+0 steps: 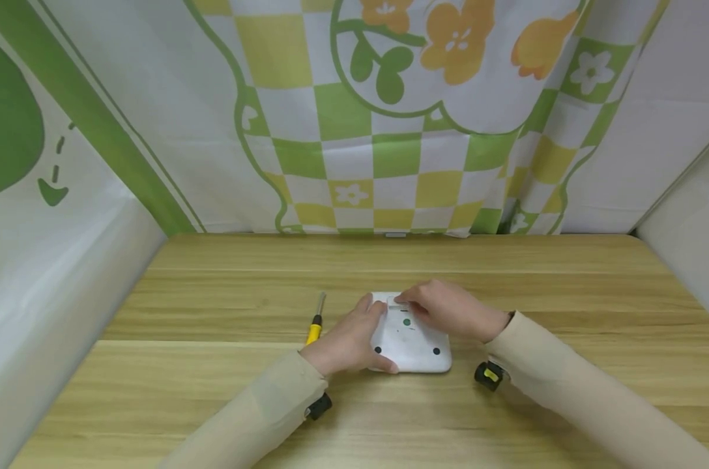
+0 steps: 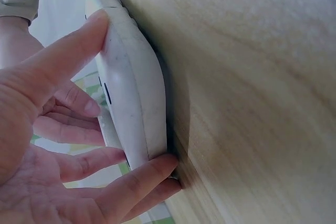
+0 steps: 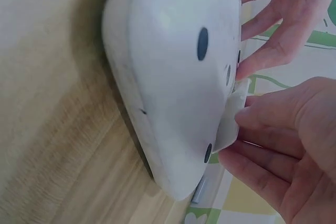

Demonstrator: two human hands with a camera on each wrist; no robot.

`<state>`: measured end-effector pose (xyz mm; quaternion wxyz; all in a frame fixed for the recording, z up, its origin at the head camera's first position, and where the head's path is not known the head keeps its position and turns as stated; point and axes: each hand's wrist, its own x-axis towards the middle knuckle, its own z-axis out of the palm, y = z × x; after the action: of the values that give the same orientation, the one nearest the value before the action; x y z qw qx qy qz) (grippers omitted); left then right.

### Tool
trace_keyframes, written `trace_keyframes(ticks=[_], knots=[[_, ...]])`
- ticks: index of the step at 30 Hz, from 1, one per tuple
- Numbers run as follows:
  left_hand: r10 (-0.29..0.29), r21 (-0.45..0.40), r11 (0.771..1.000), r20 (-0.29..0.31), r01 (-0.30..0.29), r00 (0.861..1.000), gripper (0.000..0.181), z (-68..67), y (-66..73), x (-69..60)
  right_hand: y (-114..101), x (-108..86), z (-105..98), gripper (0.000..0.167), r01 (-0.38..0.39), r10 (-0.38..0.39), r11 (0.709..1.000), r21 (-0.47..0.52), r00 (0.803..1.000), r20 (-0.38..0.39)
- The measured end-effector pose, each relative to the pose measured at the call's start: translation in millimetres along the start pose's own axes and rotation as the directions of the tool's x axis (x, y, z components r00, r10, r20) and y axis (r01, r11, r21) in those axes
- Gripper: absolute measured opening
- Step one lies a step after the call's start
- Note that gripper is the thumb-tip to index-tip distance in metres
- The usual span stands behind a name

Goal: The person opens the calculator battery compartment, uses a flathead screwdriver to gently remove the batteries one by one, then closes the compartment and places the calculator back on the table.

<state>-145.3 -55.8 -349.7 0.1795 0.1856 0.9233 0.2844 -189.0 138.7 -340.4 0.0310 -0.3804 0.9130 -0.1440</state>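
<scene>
A white plastic device [image 1: 416, 348] with round dark feet lies underside up on the table. My left hand [image 1: 354, 335] grips it along its left side, thumb at the near edge and fingers toward the far edge; the left wrist view shows the thumb and fingertips against its rim. At the far end my right hand [image 1: 448, 309] pinches a small white cover [image 3: 228, 121] between thumb and fingers. In the right wrist view that cover stands tilted up from the device's surface; whether its lower edge still touches is hard to tell.
Left of the device lies a screwdriver [image 1: 315, 326] with a yellow and black handle, partly hidden by my left wrist. The wooden table [image 1: 214, 306] ends at a checked, flowered curtain [image 1: 354, 156]. White panels stand at both sides.
</scene>
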Motion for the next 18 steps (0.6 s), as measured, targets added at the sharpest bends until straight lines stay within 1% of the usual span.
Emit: trace_keyframes(ticks=[8,12,14,18], knots=[[0.002,0.010,1.000,0.000,-0.002,1.000,0.095,-0.5,0.3,-0.1,2.2,0.3,2.0,0.023,0.031,-0.031,1.000,0.001,0.999,-0.012],[0.001,0.006,1.000,0.003,-0.001,1.000,0.095,-0.8,0.5,-0.4,1.8,-2.4,4.3,0.022,0.039,-0.039,0.999,-0.009,0.999,-0.031],[-0.003,0.008,1.000,0.004,0.003,1.000,0.095,-0.8,0.5,-0.3,1.0,-4.1,5.6,0.022,0.034,-0.035,0.999,-0.032,0.999,-0.034],[-0.004,0.017,1.000,0.007,0.004,1.000,0.095,-0.5,0.0,0.3,-3.2,-7.4,8.9,0.024,0.002,-0.003,0.995,-0.100,1.000,-0.017]])
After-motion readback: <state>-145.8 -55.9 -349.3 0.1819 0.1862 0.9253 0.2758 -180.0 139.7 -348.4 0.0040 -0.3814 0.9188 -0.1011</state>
